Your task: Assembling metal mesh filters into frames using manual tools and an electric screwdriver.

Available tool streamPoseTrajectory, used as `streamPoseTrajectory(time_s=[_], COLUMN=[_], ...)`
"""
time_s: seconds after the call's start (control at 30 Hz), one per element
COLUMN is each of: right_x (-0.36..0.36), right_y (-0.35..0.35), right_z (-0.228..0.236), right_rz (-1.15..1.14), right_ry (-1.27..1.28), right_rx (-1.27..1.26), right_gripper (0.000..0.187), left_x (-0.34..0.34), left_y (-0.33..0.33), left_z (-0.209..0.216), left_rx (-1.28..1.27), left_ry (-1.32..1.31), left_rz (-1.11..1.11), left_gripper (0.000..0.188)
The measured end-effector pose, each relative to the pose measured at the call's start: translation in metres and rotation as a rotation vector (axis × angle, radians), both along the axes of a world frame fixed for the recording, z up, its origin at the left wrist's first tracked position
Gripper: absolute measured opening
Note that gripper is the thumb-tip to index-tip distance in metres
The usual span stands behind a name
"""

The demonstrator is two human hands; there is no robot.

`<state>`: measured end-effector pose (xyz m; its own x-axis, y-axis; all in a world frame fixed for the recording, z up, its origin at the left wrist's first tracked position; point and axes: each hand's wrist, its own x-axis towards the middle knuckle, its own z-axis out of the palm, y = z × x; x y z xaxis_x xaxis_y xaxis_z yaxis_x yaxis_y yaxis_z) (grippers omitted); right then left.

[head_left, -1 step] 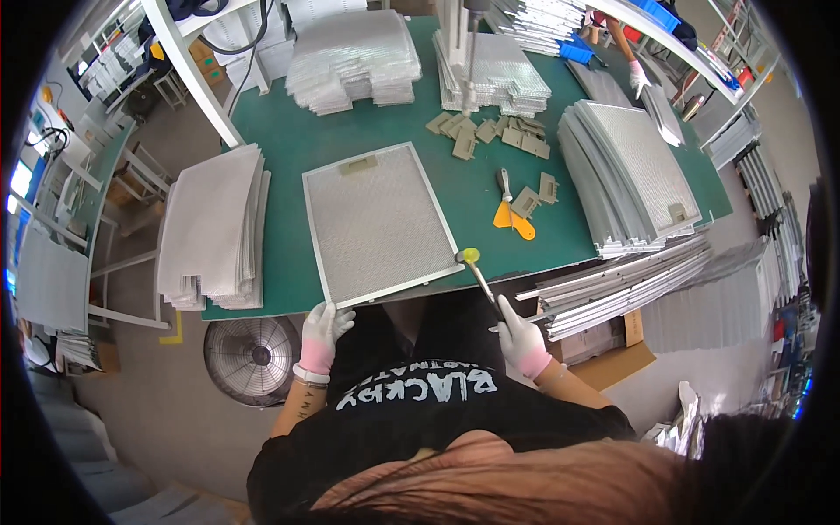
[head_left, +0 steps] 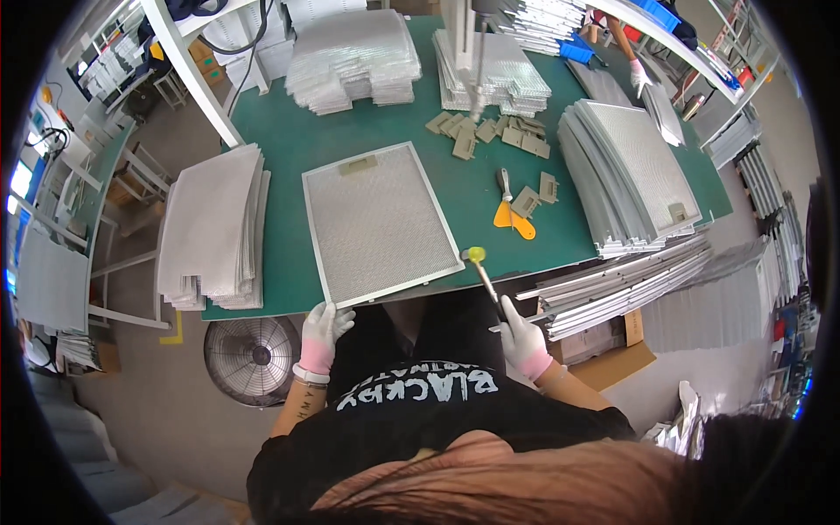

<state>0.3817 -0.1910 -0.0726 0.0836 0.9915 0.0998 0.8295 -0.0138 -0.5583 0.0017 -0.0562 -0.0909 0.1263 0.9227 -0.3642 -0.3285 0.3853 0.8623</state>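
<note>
A rectangular metal mesh filter panel with a silver frame lies flat on the green table mat. My left hand, in a white glove with a pink cuff, grips the panel's near left corner. My right hand, gloved the same way, holds the handle of a small mallet. Its yellow head sits just off the panel's near right corner.
Mesh sheets are stacked at the left and framed filters at the right. Small tan clips and an orange scraper lie behind the panel. Long metal strips overhang the near right edge. A fan stands on the floor. Another person's gloved hand works at the far right.
</note>
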Motion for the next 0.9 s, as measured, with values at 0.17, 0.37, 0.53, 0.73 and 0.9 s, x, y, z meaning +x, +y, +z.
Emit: streamPoseTrajectory(time_s=[0.17,0.37,0.53,0.73,0.9], right_x=[0.003,0.003,0.000,0.019,0.031], right_y=[0.002,0.004,0.003,0.042,0.094], right_z=[0.023,0.033,0.046,0.048,0.029], right_rz=[-0.022,0.028,-0.001,-0.098,-0.133], right_ry=[-0.137,-0.167,-0.232,-0.172,-0.251], right_rx=[-0.216,-0.151,-0.274,-0.103,-0.071], right_gripper=[0.057,0.056,0.056,0.052,0.052], left_x=[-0.003,-0.002,-0.001,-0.003,0.001], left_y=[-0.003,-0.003,-0.003,-0.002,-0.004], left_z=[-0.004,-0.007,-0.008,-0.010,0.001], left_rx=[-0.013,-0.007,-0.018,-0.037,-0.010], left_ry=[0.002,-0.014,-0.038,-0.025,0.027], left_rz=[0.000,0.019,0.024,0.056,0.073], left_gripper=[0.033,0.033,0.029,0.031,0.030])
